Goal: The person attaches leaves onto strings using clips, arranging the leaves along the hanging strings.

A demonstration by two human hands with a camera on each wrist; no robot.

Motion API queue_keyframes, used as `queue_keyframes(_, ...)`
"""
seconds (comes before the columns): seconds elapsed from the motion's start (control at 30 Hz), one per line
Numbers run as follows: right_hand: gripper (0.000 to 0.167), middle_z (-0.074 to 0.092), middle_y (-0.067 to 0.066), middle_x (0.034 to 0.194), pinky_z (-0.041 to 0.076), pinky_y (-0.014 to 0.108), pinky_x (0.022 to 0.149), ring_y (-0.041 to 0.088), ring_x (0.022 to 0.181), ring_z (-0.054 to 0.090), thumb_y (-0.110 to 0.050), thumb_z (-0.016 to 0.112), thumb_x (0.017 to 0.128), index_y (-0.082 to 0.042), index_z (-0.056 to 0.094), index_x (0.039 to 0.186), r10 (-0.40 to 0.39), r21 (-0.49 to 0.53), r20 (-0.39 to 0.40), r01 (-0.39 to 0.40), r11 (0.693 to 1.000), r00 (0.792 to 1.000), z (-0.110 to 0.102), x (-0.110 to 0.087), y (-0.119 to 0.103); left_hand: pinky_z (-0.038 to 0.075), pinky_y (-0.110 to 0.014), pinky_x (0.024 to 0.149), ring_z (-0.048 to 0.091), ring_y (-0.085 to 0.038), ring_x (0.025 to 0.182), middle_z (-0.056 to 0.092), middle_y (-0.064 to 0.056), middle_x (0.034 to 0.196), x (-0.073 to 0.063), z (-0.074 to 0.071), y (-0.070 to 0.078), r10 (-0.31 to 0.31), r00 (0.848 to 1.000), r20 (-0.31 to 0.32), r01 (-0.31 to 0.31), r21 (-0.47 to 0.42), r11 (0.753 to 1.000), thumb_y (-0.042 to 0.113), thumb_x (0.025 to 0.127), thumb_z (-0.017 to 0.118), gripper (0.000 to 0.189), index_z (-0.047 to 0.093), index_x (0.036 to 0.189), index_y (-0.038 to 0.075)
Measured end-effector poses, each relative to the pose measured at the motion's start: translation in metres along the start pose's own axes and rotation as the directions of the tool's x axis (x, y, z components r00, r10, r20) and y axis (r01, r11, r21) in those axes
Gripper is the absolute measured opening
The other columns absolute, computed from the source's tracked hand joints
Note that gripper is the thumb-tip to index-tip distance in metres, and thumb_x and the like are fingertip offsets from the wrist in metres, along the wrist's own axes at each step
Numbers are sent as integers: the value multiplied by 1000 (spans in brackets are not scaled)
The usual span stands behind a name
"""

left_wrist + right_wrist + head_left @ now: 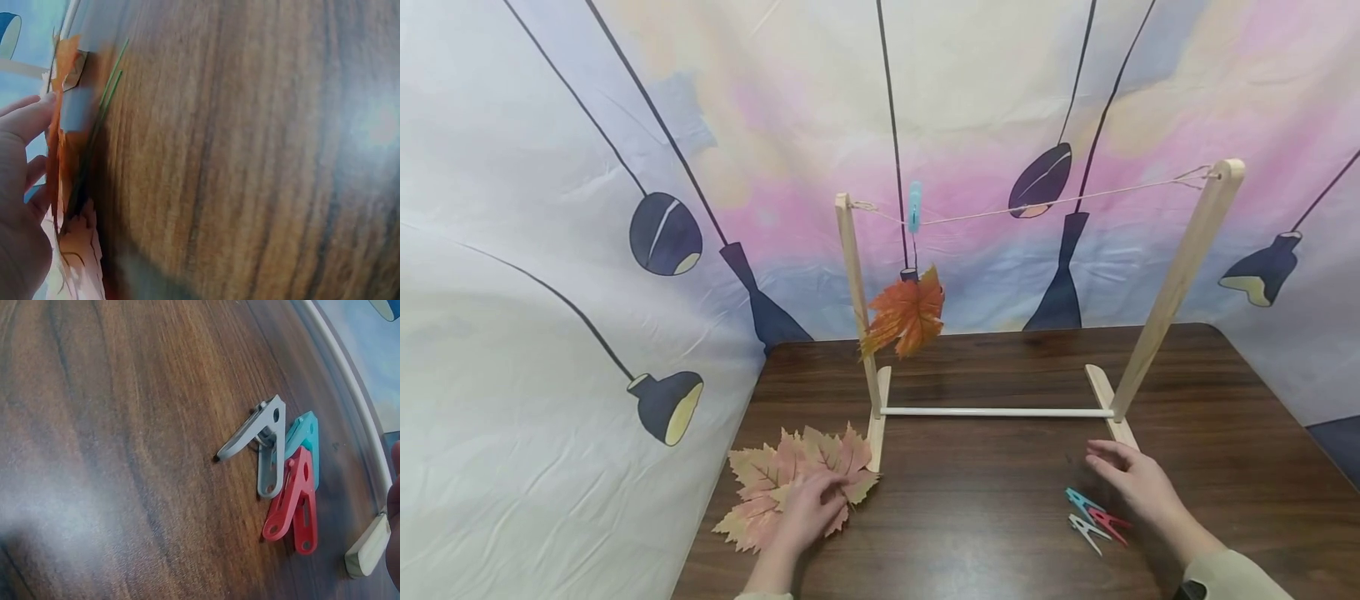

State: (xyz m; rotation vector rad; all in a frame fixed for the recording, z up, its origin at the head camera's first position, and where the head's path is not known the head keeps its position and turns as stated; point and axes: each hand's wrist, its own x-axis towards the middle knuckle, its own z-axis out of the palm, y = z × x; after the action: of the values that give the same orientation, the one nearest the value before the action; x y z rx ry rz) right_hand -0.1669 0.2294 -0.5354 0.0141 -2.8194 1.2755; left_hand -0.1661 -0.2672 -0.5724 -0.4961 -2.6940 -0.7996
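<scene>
My left hand (pixel 808 508) rests on a pile of pale orange-pink artificial maple leaves (pixel 760 471) at the table's left. In the left wrist view a fingertip touches an orange leaf (pixel 55 137) seen edge-on, with green stems (pixel 103 103) sticking out below. No grip on a leaf shows. My right hand (pixel 1138 487), fingers loosely bent and holding nothing, hovers beside three clothespins: blue (pixel 1082 502), red (pixel 1107 523) and white-grey (pixel 269 440). They lie together on the table. An orange maple leaf (pixel 906 315) hangs from the string by a light blue clothespin (pixel 914 207).
A wooden stand with a left post (pixel 859 300), a right post (pixel 1176 287) and a white crossbar (pixel 996 412) stands on the brown table (pixel 985 500). A string (pixel 1060 200) runs between the post tops. Behind hangs a cloth (pixel 820 108) printed with lamps.
</scene>
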Motion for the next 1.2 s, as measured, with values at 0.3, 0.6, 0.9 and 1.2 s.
queue_keyframes(0.3,41,67,13,108,46,29,77,22,99,60,-32,59,92,-1,60,119,14,-26,4,-14,1000,1000,1,-2,3,40,-42,86,58,-18,93,65,9,92,8,-5,3,-22,1000,-22,21,-8,1000,8,77,74,13,70,83,19)
queue_keyframes(0.6,40,68,12,104,45,31,69,14,83,58,-31,65,89,-2,63,115,-5,-86,-2,5,996,1000,4,-7,11,38,-39,81,57,-21,91,67,-1,94,25,-15,10,38,991,-130,-47,-65,997,2,76,73,17,69,85,15)
queue_keyframes(0.9,44,67,9,103,39,25,54,9,70,49,-33,66,87,-1,61,118,38,-87,56,-33,996,998,14,-13,20,39,-41,83,54,-23,94,66,1,91,39,-30,17,-9,990,-138,-9,-129,992,1,79,70,15,68,86,13)
queue_keyframes(1.2,45,63,1,88,37,26,56,9,68,47,-34,67,86,-1,62,117,69,-95,61,-63,993,996,20,-18,26,48,-35,78,51,-15,92,62,4,96,59,-48,43,-134,988,-77,109,-265,958,12,86,68,5,69,90,14)
